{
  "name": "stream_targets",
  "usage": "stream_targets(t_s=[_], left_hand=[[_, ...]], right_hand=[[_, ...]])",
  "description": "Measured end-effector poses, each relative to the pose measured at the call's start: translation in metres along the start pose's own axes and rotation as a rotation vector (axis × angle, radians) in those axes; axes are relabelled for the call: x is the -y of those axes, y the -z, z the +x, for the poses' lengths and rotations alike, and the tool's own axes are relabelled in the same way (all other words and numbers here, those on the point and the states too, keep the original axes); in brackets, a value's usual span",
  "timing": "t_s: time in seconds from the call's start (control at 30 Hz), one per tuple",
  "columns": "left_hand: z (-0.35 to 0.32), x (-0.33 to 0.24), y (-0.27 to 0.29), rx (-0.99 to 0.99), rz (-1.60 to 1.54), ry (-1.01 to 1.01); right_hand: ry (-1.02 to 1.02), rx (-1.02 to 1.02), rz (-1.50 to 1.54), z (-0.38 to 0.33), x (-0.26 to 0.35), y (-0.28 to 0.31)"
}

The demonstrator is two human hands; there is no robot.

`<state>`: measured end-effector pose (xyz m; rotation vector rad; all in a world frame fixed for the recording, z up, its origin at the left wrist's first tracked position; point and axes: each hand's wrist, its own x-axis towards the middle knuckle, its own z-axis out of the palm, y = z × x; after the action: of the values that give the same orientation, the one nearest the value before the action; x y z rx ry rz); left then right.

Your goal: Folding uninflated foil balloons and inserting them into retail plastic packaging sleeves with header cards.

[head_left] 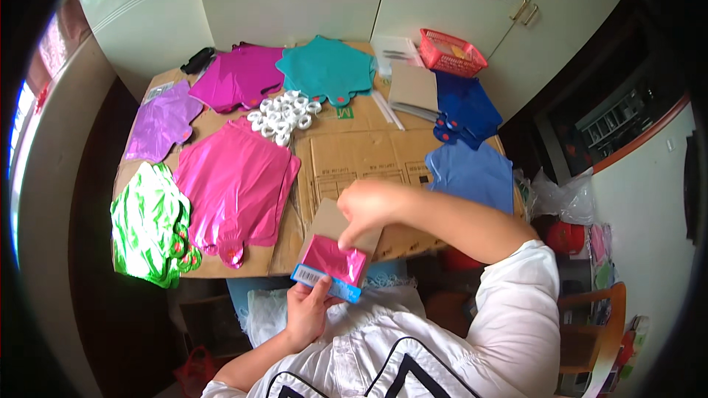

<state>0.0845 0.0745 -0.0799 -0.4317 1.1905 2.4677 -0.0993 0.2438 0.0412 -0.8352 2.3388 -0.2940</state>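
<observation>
Pink foil packet (332, 256) with blue strip (341, 290), over brown card (322, 217) at table's (354, 147) near edge; left hand (307, 309) pinches strip, thumb on top; likely light, soft, slippery, best held by the strip; right hand (367, 206) above, fingers curled, cannot tell if gripping; red basket (442, 64) at far edge, small yellowish contents, unclear.

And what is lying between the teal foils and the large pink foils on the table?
A pile of white rings lies between them, as the head view shows.
</observation>
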Motion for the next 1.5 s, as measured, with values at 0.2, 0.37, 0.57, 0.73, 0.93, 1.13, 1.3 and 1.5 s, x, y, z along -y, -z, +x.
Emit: stream_targets(t_s=[0.2,0.37,0.57,0.73,0.93,1.13,1.3,1.5], left_hand=[[0.0,-0.005,0.009,-0.036,0.08,0.072],[0.005,-0.011,0.014,-0.023,0.13,0.158],[0.008,-0.005,0.023,-0.111,0.171,0.162],[0.008,-0.009,0.031,-0.043,0.261,0.23],[0.009,-0.01,0.021,-0.068,0.226,0.176],[0.006,0.002,0.03,-0.022,0.269,0.085],[-0.018,-0.005,0.028,0.129,0.332,0.059],[-0.038,0.004,0.036,0.141,0.145,0.101]], right_hand=[[-0.172,-0.824,0.658,0.067,-0.194,0.116],[-0.583,-1.042,0.267,0.133,-0.299,0.173],[-0.716,-0.942,0.248,0.17,-0.362,0.165],[-0.633,-1.041,0.576,0.167,-0.395,0.168],[-0.323,-1.375,1.003,0.124,-0.335,0.194],[0.047,-1.162,0.95,0.049,-0.206,0.174],[-0.144,-0.832,0.308,0.017,-0.076,0.017],[-0.148,-0.803,0.373,0.002,-0.04,-0.054]])
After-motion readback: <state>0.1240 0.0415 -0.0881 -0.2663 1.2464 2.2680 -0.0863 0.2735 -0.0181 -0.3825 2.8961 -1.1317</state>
